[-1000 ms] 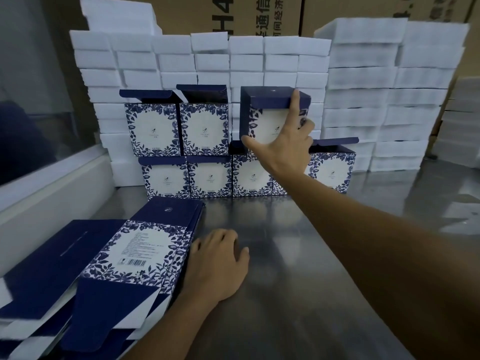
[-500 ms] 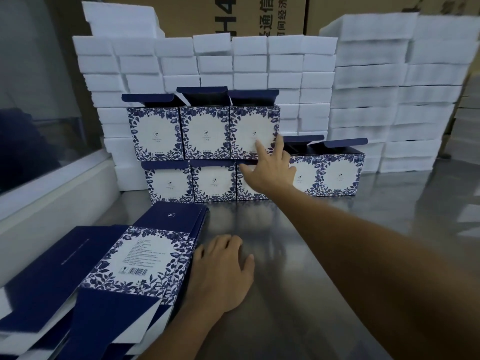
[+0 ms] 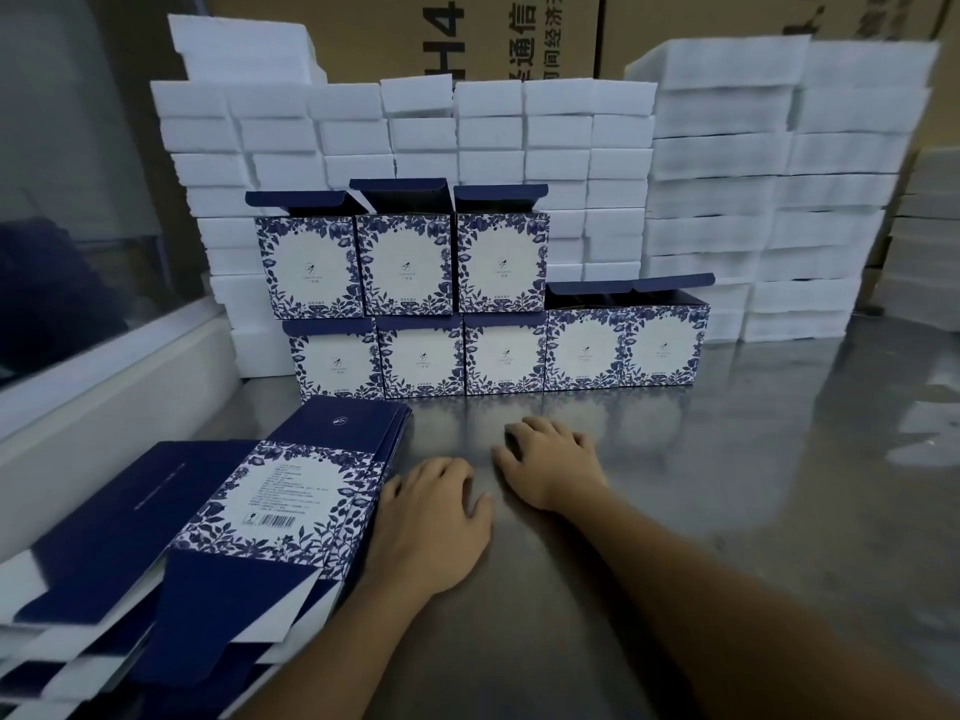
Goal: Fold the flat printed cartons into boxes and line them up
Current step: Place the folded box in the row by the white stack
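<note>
- The bench [image 3: 753, 511] is a shiny metal top that fills the near and right part of the scene and carries everything else.
- White foam blocks [image 3: 727, 200] stand in tall stacks along the far edge, with brown cardboard cases [image 3: 467, 33] behind them.
- The folded boxes [image 3: 498, 350], blue and white with a leaf print, stand in two rows against the foam: five on the bench side by side and touching, three more on top of the left three. Their dark blue top flaps stand open.
- A pile of flat cartons [image 3: 270, 501] lies at the near left of the bench, the top one printed side up with a barcode, its dark flap pointing toward the near edge.
- The left hand [image 3: 431, 522] rests palm down on the bench, fingers relaxed and gripping nothing, its finger side touching the right edge of the flat pile.
- The right hand [image 3: 550, 459] lies palm down just to the right of it, fingers loosely spread on the bare metal, holding nothing, in front of the lower row of boxes and apart from it.
</note>
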